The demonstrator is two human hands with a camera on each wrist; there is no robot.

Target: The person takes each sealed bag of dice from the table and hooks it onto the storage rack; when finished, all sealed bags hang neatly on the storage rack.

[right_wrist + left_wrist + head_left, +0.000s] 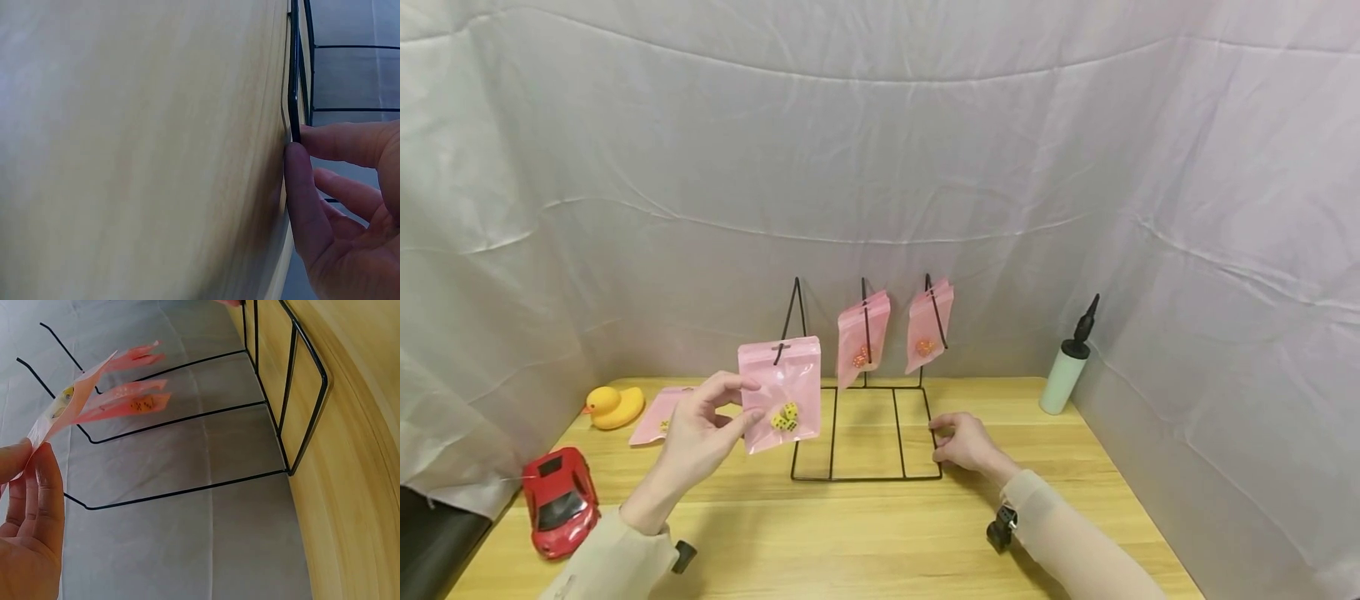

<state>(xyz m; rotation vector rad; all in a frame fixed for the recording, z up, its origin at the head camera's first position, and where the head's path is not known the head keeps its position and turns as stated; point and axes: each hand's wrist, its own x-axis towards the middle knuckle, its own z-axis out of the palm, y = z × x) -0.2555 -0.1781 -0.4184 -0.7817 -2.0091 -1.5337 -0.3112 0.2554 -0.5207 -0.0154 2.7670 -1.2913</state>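
My left hand (698,429) pinches the edge of a pink zip pouch (763,387) between thumb and fingers. Several yellow dice (786,417) show through its front. The pouch is up at the left hook of a black wire rack (867,479), whose tip pokes out in front at the hang hole. On the middle and right hooks hang two more pink pouches, a middle one (851,329) and a right one (919,321), with orange dice inside. Thumb and finger of my right hand (968,443) pinch the base wire (294,94) on the rack's right side.
Behind my left hand, another pink pouch (651,421) with something yellow lies on the wooden table (820,533). A rubber duck (615,408) and a red toy car (560,502) sit at the left. A pale green hand pump (1064,379) stands at the right back.
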